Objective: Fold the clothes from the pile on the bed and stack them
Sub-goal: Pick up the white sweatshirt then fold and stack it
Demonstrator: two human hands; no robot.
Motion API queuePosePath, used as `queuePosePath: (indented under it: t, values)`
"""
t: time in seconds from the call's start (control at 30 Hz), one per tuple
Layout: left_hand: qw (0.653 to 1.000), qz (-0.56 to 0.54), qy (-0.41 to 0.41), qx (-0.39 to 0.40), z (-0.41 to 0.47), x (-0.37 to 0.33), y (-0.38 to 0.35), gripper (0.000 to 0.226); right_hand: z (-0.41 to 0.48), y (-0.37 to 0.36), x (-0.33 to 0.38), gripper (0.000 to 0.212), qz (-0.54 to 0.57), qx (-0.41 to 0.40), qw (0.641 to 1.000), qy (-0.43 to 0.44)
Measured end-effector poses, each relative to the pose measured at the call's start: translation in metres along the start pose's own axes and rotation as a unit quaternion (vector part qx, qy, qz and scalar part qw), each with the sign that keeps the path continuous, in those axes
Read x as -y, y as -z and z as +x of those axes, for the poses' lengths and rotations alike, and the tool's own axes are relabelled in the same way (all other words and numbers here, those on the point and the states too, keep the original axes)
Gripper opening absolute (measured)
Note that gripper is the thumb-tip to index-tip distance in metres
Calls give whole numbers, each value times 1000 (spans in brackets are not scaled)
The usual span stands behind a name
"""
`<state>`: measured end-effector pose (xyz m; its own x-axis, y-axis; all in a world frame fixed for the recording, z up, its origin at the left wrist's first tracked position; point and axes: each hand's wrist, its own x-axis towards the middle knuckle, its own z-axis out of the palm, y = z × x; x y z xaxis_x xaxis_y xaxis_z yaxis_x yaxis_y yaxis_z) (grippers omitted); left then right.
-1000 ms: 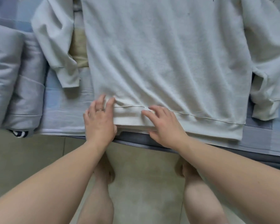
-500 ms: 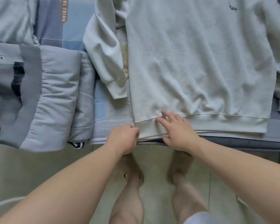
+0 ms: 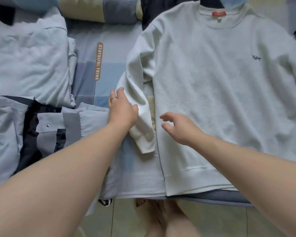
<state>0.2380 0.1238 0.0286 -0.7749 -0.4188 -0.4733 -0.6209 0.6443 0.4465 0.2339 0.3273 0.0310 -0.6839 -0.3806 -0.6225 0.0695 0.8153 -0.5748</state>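
The white sweatshirt [image 3: 220, 100] lies flat, hem at the bed's [image 3: 109, 48] near edge; left hand [image 3: 122, 109] touches its sleeve [image 3: 135, 79], fingers straight; right hand [image 3: 179, 128] hovers above, loosely curled, empty.

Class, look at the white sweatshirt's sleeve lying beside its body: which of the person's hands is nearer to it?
Left. The left hand touches the sleeve; the right hand is over the sweatshirt body, to the sleeve's right and apart from it.
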Motion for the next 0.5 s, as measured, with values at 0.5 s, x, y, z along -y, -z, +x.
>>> queuePosePath:
  t: [0.5]
  values:
    - [983, -62, 88, 148, 114, 43, 21, 21, 121, -25, 63, 88, 199, -3, 967, -159]
